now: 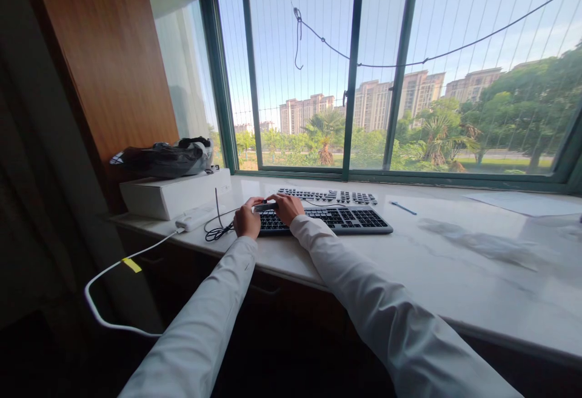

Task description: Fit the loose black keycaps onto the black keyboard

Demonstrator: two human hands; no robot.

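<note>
A black keyboard (359, 218) with a grey rim lies on the white marble-patterned counter, and both hands are at its left end. My left hand (248, 221) is closed at the keyboard's left corner, its fingertips on a small dark-grey piece (265, 207) whose kind I cannot make out. My right hand (288, 209) hovers over the left keys with fingers bent toward that same piece; what its fingertips grip is hidden. Behind the keyboard, loose black keycaps (359, 198) are spread in rows. A thin black cable (219, 233) is bunched beside my left hand.
At left, a white box (175, 195) carries a dark plastic bag (163, 158). A white power strip (196, 217) has a cord hanging over the edge. On the right lie a blue pen-like stick (404, 208), clear plastic wrapping (482, 241) and white paper (527, 204). Windows line the back.
</note>
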